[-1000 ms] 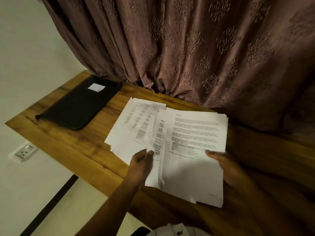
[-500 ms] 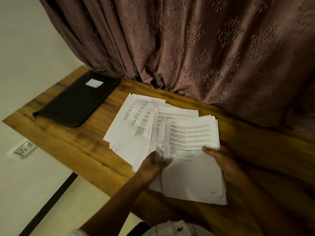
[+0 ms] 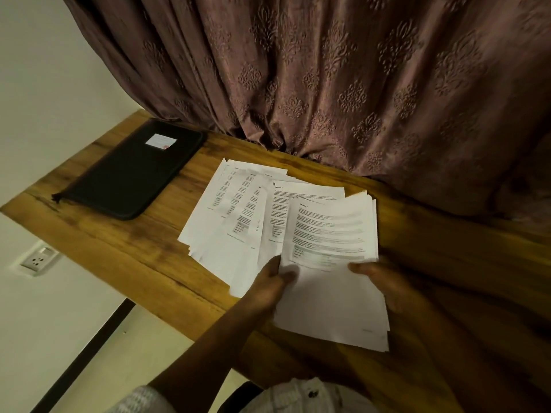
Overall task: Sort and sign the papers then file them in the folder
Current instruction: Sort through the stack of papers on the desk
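Dropped one more sheet (image 3: pixel 313 190) onto the fanned papers (image 3: pixel 226 222) at left, then returned the left hand (image 3: pixel 272 281) to pinch the stack (image 3: pixel 331 308) beside the right hand (image 3: pixel 384 281), thumb on top, gripping it too. Left the folder (image 3: pixel 131 174) closed, well apart on the surface (image 3: pixel 119 254); sorting evidently unfinished.

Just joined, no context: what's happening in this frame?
A person at a wooden desk is going through printed papers. The left hand and right hand each pinch an edge of a stack of papers at the desk's near side. More loose sheets lie fanned out on the desk, left of the stack. The black folder lies shut at the far left, untouched. No pen shows, so signing and filing look not yet done.
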